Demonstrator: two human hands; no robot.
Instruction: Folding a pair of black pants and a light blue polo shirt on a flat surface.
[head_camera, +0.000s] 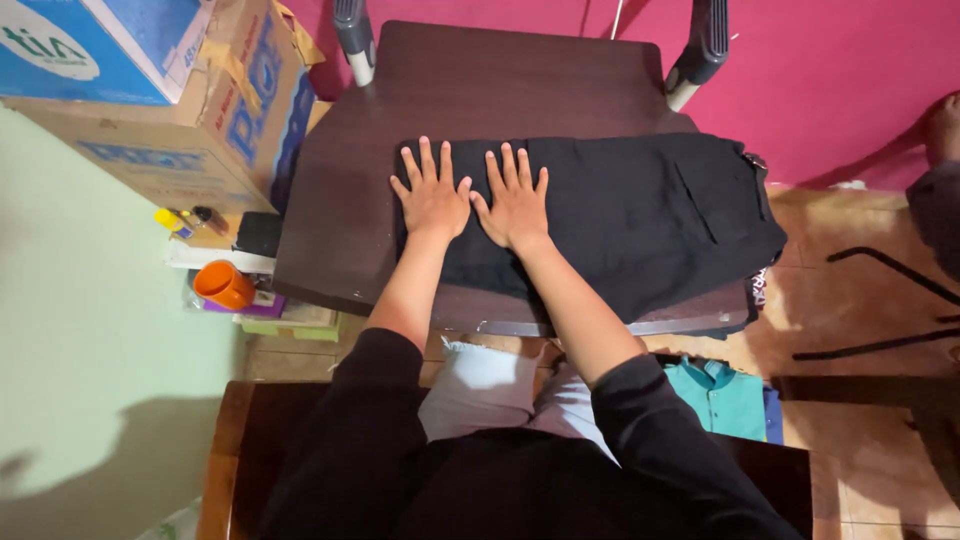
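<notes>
A black folded garment (640, 215), trousers by the look of its back pocket, lies across a dark brown wooden table (340, 210). My left hand (432, 193) rests flat on the garment's left end with fingers spread. Right beside it, my right hand (516, 200) also presses flat on the cloth, fingers apart. Neither hand holds anything. The garment's right end hangs a little over the table's right edge.
Cardboard boxes (215, 110) are stacked at the left, a blue box (100, 45) on top. An orange cup (223, 285) and small bottles (185, 222) sit below them. A teal shirt (722, 398) lies on the floor at the lower right. Two grey handles (352, 35) rise behind the table.
</notes>
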